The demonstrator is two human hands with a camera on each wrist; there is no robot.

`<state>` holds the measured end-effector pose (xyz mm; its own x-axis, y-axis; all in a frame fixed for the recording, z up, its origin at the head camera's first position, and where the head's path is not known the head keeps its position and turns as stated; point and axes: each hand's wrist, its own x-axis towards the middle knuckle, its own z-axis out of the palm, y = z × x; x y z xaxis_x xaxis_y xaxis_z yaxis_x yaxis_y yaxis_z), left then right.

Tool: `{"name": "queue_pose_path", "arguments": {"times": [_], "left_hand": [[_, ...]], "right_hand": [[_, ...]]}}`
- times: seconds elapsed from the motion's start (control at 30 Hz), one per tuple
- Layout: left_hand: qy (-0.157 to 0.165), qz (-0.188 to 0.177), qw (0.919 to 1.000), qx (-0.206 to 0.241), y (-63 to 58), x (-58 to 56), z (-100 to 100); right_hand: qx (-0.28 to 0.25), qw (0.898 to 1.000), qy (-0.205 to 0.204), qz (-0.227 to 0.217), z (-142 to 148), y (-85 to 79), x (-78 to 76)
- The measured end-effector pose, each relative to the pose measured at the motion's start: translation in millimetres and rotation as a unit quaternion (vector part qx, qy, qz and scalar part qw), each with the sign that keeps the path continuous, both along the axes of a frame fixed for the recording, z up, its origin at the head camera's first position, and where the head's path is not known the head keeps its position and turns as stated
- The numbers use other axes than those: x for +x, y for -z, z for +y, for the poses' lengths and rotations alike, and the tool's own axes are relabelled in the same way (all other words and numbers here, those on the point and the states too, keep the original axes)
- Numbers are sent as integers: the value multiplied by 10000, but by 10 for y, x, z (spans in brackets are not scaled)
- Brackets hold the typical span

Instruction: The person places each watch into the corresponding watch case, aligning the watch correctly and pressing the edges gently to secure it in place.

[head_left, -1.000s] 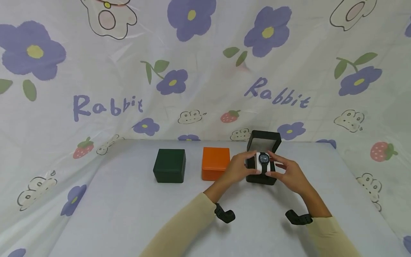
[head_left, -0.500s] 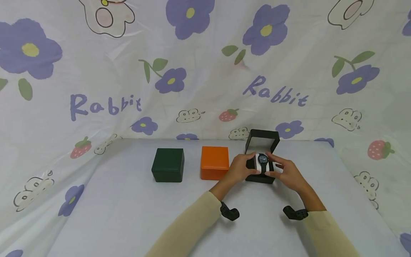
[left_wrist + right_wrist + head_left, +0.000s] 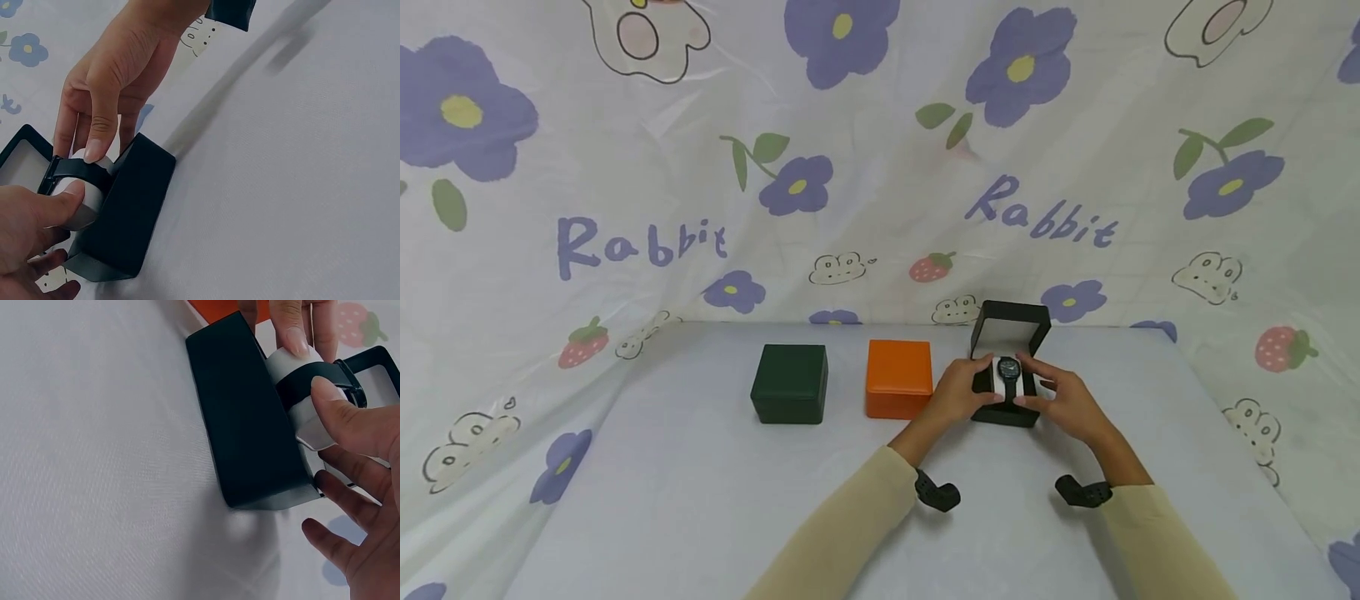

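Observation:
A wristwatch (image 3: 1009, 369) with a dark dial and black strap is wrapped round a white cushion (image 3: 997, 385). The cushion sits partly inside a black watch box (image 3: 1006, 415), its lid raised at the back. My left hand (image 3: 957, 393) pinches the cushion's left end, thumb in front. On the other end, my right hand (image 3: 1070, 406) pinches it between thumb and forefinger. In the right wrist view, the right thumb lies beside the strap (image 3: 306, 381) and the other fingers spread along the box's side. The cushion stands above the box's front wall (image 3: 128, 206) in the left wrist view.
An orange box (image 3: 898, 379) stands just left of the black box, close to my left hand. Farther left is a dark green box (image 3: 790, 383). Both have their lids down. A white cloth (image 3: 700, 500) covers the table, and a patterned curtain (image 3: 865, 167) hangs behind.
The head view has shifted slightly, and my wrists have drawn a little closer together. Both hands keep their pinch on the cushion, which sits at nearly the same place in the box.

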<state>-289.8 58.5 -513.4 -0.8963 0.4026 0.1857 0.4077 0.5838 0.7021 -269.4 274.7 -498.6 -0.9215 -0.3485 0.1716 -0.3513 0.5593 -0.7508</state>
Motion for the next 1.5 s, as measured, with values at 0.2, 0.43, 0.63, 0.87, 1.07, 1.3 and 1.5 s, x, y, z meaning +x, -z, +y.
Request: {"name": "queue_pose_path", "arguments": {"times": [0.2, 0.43, 0.63, 0.87, 1.07, 1.3, 1.5], "left_hand": [[159, 88, 9998, -64, 43, -12, 5], [75, 188, 9998, -32, 73, 13, 8], [-7, 133, 9999, -78, 105, 25, 18], [48, 160, 9995, -265, 120, 11, 24], [243, 205, 9968, -728, 88, 23, 29], [262, 145, 9977, -612, 102, 35, 28], [78, 92, 9991, -404, 130, 31, 35]], "right_hand": [[159, 9998, 57, 47, -11, 31, 5], [327, 9992, 69, 207, -18, 80, -11], [406, 9988, 175, 190, -31, 88, 6], [534, 9982, 119, 226, -28, 101, 14], [617, 9979, -40, 180, -25, 72, 62], [475, 9988, -59, 85, -25, 85, 108], [435, 9989, -67, 170, -12, 110, 72]]}}
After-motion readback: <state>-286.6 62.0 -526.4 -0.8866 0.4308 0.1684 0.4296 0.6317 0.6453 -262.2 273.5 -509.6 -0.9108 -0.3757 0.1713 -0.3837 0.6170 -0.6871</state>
